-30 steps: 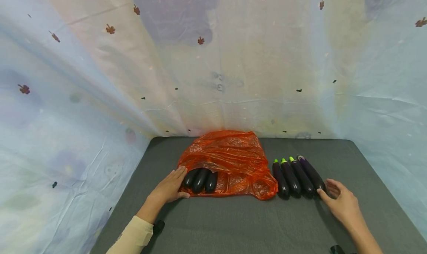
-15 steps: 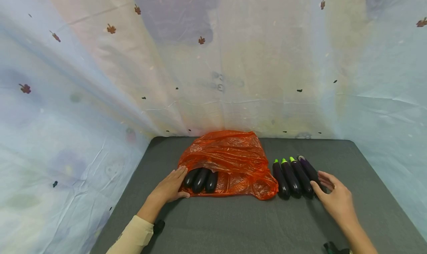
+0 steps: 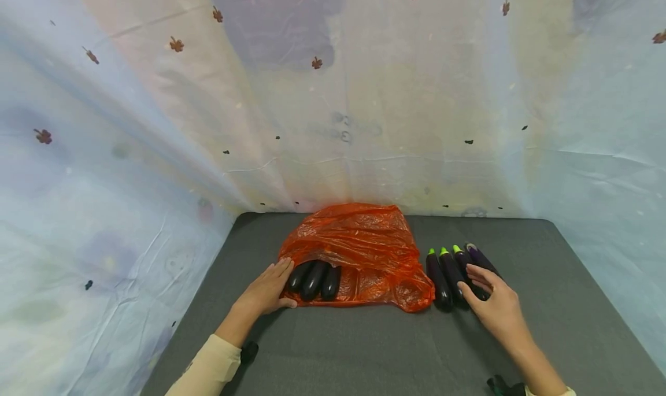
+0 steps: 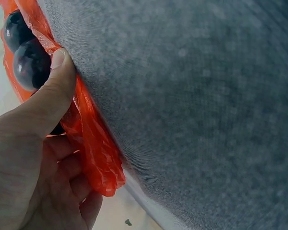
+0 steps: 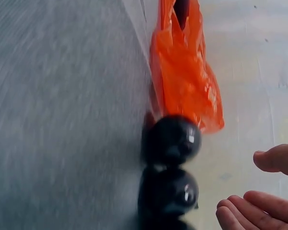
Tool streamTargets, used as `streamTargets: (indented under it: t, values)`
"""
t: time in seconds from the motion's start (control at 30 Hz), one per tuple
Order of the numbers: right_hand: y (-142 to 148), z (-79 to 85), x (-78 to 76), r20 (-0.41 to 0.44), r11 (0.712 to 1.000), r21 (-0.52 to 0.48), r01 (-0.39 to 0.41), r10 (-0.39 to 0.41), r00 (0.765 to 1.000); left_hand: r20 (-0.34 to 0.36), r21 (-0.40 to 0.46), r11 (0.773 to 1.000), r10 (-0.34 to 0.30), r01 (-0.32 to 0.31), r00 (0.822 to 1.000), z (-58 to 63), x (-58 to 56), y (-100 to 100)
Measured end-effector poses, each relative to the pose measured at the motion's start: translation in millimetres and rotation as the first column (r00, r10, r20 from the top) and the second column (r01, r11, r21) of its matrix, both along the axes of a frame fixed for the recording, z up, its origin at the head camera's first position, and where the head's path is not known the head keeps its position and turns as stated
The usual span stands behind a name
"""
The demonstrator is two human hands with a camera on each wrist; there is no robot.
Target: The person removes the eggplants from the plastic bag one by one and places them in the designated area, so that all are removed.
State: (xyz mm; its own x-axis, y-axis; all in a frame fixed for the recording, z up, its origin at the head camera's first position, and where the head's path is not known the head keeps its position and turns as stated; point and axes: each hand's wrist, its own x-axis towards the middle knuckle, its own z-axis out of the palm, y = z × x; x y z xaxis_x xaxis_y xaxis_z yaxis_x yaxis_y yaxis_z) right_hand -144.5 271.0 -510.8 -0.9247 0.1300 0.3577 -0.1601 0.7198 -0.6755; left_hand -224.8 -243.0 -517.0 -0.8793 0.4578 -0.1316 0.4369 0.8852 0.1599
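An orange-red plastic bag (image 3: 354, 228) lies on the grey table with its mouth facing me. The ends of three dark eggplants (image 3: 314, 281) show in the opening. My left hand (image 3: 266, 291) holds the bag at its left corner. In the left wrist view, the thumb (image 4: 57, 79) presses the bag's edge while the fingers lie behind the film. Several more eggplants (image 3: 441, 286) lie side by side, right of the bag, mostly with green stem ends pointing away. Over the right-hand ones hovers my right hand (image 3: 496, 312), thumb and fingers spread with nothing between them; it hides parts of them.
The grey tabletop (image 3: 359, 355) extends in front of the bag and to the right. A pale patterned sheet (image 3: 385, 95) hangs behind the table and along its left side. Dark wrist gear (image 3: 250, 352) shows below the left hand.
My right hand has moved left across the row, from the rightmost eggplant's near end to over the neighbouring ones. The left hand and the bag stay put.
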Motion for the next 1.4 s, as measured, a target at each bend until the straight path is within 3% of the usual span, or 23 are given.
streamTargets:
  t: [0.3,0.8,1.4]
  values:
    - [-26,-1.4,-5.2,-0.045,0.994,-0.029,-0.107,0.106,0.993,-0.002,-0.001,1.000,0.005,-0.005,1.000,-1.8,-2.6,2]
    - [-73,-1.0,-14.9,0.013,0.964,-0.088,-0.253,0.255,0.967,-0.015,0.003,1.000,0.011,-0.011,1.000,-0.3,-2.8,5]
    - [-129,4.0,-26.3,0.026,0.923,-0.077,-0.376,0.379,0.925,-0.017,-0.003,1.000,0.018,-0.018,1.000,0.5,-0.6,5]
